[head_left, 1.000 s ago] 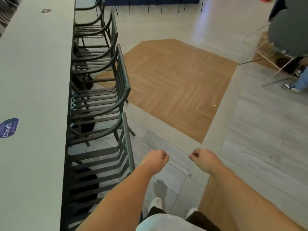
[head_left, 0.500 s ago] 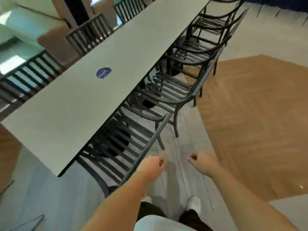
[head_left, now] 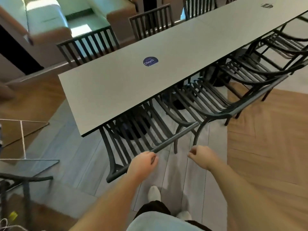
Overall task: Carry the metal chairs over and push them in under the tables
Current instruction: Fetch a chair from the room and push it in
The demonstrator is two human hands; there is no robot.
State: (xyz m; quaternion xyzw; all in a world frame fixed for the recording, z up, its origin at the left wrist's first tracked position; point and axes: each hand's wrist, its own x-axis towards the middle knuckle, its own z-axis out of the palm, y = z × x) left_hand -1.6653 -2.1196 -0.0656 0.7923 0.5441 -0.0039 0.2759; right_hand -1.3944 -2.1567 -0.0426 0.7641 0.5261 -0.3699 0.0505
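Observation:
A long grey table runs from the middle to the upper right. Dark metal slatted chairs stand pushed in under its near side. The nearest chair shows its top rail just ahead of me, and a second chair sits beside it, with more further right. My left hand lies in front of that top rail with loosely curled fingers, and no grip on the rail shows. To the right of it, my right hand hangs over the floor, loosely curled and holding nothing.
More dark chairs line the table's far side, with cushioned seating behind them. A round blue sticker lies on the tabletop. A dark metal frame and a white wire frame stand at the left. Wood floor spreads right.
My view has swung left, so the table's end and far-side chairs now show. Both hands keep the same loosely curled pose, and the left one now overlaps the nearest chair's rail.

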